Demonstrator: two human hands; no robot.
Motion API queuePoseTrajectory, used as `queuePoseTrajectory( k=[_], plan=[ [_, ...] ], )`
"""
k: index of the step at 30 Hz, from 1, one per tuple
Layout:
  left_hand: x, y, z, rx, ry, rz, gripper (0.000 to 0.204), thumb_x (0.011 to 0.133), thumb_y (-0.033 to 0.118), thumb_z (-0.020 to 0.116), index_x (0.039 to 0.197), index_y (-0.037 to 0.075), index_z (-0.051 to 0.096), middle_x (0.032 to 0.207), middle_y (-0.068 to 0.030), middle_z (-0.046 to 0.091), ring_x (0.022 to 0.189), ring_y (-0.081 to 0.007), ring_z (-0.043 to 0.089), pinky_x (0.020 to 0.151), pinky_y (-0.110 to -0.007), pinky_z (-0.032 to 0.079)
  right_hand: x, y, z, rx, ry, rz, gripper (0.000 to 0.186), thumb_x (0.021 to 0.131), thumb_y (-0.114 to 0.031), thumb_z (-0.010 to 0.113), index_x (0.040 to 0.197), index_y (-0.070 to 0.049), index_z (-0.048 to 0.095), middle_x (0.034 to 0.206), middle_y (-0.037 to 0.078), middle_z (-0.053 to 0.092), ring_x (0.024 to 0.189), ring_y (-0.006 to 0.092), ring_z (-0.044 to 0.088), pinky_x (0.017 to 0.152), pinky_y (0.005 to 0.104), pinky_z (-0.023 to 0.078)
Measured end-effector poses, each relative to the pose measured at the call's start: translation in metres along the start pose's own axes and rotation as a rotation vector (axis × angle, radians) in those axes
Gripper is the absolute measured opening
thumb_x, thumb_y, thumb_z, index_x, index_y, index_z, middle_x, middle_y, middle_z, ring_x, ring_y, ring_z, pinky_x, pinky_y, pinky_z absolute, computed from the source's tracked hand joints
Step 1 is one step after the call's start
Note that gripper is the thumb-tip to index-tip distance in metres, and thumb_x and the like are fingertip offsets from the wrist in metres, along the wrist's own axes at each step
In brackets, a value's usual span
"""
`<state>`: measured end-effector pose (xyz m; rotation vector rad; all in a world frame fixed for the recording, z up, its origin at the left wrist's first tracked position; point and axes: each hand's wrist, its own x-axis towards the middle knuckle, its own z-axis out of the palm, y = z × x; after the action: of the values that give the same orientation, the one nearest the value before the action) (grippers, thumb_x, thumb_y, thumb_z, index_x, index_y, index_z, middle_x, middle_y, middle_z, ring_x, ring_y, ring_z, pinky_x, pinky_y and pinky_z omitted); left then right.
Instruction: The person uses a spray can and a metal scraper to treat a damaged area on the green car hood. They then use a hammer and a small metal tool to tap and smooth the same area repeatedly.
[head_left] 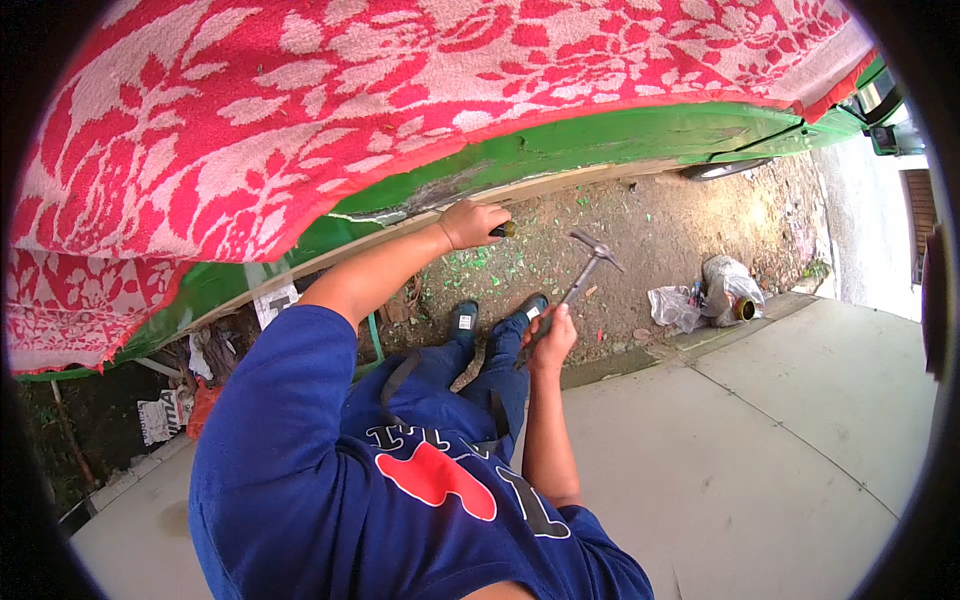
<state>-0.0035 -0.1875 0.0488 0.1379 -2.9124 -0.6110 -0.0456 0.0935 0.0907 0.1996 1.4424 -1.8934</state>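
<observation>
My right hand (552, 340) is wrapped round the handle of a hammer (582, 279), whose slim metal head points up and away from me. Beside the lower edge of a green vehicle panel (540, 150), my left hand (472, 224) is closed on a short dark handle with a yellowish end (504, 229). The rest of that handled thing is hidden by the hand and panel. Cracked, peeling paint with bare grey patches (440, 192) shows on the panel just above my left hand. The hammer is apart from the panel.
A red and pink floral blanket (400, 80) drapes over the vehicle. Green paint flakes (480, 262) litter the dirt ground. To the right lie a clear plastic bag (722, 285) and a can (744, 308), near pale concrete slabs (720, 430). A wheel (722, 169) shows farther along.
</observation>
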Motion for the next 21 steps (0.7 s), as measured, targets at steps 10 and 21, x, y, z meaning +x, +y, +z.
queuePoseTrajectory(
  k=[10, 21],
  plan=[
    [-0.005, 0.011, -0.004, -0.021, -0.020, 0.153, 0.030, 0.075, 0.028, 0.074, 0.097, 0.014, 0.060, 0.085, -0.0042, 0.062, 0.081, -0.0260, 0.067, 0.066, -0.040, 0.054, -0.006, 0.009, -0.015, -0.118, -0.066, 0.075, 0.042, 0.103, -0.044, 0.046, 0.084, -0.007, 0.050, 0.056, 0.005, 0.047, 0.040, 0.0156, 0.045, 0.036, 0.0293, 0.038],
    [-0.007, 0.016, 0.002, -0.035, -0.077, 0.098, 0.032, 0.076, 0.027, 0.073, 0.100, 0.013, 0.058, 0.086, -0.0054, 0.062, 0.081, -0.0284, 0.067, 0.067, -0.042, 0.054, -0.019, 0.008, -0.017, -0.136, 0.009, 0.087, 0.041, 0.102, -0.043, 0.049, 0.082, -0.007, 0.052, 0.056, 0.005, 0.049, 0.040, 0.0158, 0.048, 0.036, 0.0290, 0.039]
  ],
)
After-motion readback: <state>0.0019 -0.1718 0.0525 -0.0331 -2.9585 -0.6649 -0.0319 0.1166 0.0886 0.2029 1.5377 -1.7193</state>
